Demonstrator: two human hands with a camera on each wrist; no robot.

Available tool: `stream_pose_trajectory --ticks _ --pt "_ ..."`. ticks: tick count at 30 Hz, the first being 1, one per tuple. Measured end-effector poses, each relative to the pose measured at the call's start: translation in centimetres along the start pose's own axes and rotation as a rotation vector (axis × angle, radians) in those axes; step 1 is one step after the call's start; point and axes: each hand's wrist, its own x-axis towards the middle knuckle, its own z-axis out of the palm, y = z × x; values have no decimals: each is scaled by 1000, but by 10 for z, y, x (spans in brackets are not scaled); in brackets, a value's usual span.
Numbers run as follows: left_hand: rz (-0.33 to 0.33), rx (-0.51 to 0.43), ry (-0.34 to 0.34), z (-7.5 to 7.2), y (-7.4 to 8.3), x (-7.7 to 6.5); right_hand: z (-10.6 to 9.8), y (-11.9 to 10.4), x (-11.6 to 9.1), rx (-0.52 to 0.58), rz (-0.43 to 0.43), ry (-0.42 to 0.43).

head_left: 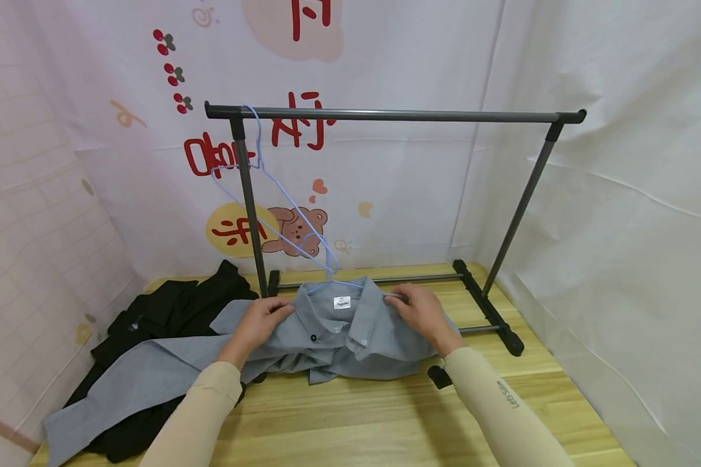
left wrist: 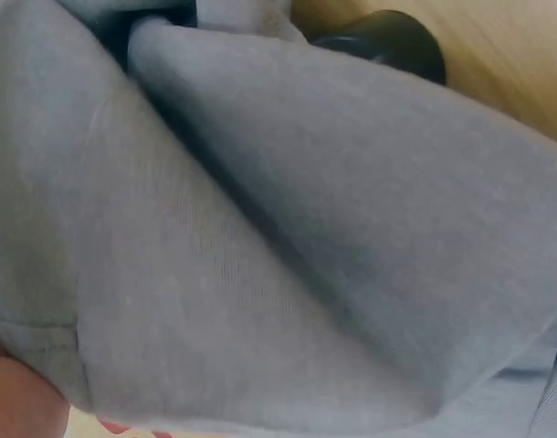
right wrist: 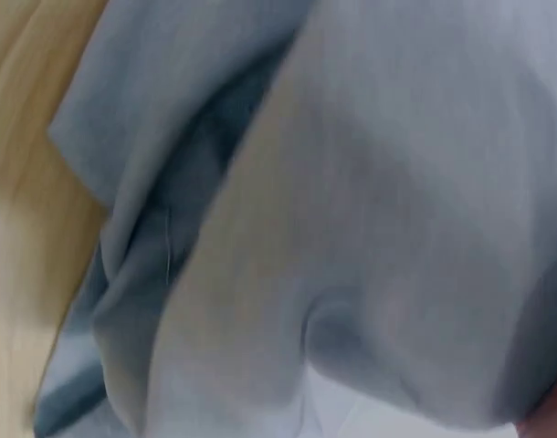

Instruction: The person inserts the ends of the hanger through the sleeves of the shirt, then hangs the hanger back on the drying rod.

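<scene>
A grey-blue collared shirt (head_left: 385, 331) lies bunched in front of the rack, its collar and white neck label facing up. Inside its neck shows part of a light blue hanger (head_left: 350, 284), the rest hidden by cloth. My left hand (head_left: 261, 322) pinches the shirt at the left shoulder. At the right shoulder, my right hand (head_left: 422, 314) pinches the cloth beside the collar. One long sleeve (head_left: 146, 376) trails to the left. Grey cloth (left wrist: 260, 228) fills most of the left wrist view, and shirt folds (right wrist: 352, 210) fill the right wrist view.
A dark metal clothes rack (head_left: 397, 116) stands behind the shirt on the wooden table (head_left: 339, 421). From its left end hangs another light blue hanger (head_left: 286, 194). Black clothing (head_left: 175, 311) is heaped at the left under the sleeve. A rack foot (head_left: 439, 377) sticks out near the right forearm.
</scene>
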Motion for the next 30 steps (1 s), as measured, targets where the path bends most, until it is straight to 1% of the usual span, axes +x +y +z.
stream_pose_trajectory --ticks 4,9,11,14,17,21,24,28,30 --pt "15 26 63 -6 -1 -1 -7 2 -1 8 89 -75" --pt "17 63 108 -15 -1 0 -17 8 -2 119 216 -132" --pt "6 71 113 -17 -1 1 -20 11 -2 147 239 -143" --pt "3 90 115 -17 -4 1 -19 17 -1 150 220 -143" --pt "9 98 109 -15 -5 1 -16 20 0 111 170 -138" --pt "10 86 111 -14 -4 1 -14 19 -1 82 113 -126" --pt "-1 86 106 -13 -3 2 -14 17 -4 97 100 -74" --pt "-30 69 75 -11 1 2 -13 18 -7 137 106 19" --pt "-35 58 67 -10 3 2 -13 19 -8 155 108 46"
